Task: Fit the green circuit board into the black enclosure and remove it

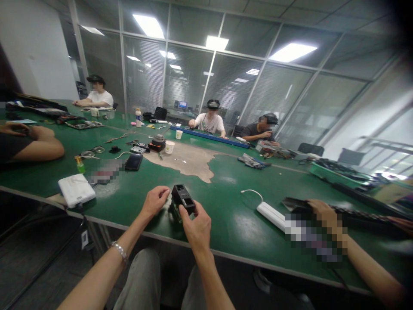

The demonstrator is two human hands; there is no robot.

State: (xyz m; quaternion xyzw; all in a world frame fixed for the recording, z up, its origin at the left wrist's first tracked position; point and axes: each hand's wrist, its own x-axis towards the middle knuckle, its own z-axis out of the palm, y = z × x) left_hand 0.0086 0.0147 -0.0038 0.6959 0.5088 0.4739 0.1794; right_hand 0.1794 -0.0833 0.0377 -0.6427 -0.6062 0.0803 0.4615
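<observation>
Green-topped table (129, 206) before a tall glass partition (190, 77), co-workers (209, 123) seated round it.
Black boxy plastic device (183, 199) above the table's near side, clamped in the person's right hand (197, 221); left hand (156, 201) curled just beside, can't tell if gripping. Irregular tan patch (183, 163) mid-table; white paper cup (169, 147) at its edge, contents unclear to me. Far right, green plastic basket (325, 174) heaped with dark cables (348, 170).

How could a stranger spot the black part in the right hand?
Find the near edge of the big green table. There the wearer's right hand grips a boxy black part, left hand close by. Unlike the flat black slab lying farther left, it is thick, hand-held and shows rectangular openings.
</observation>
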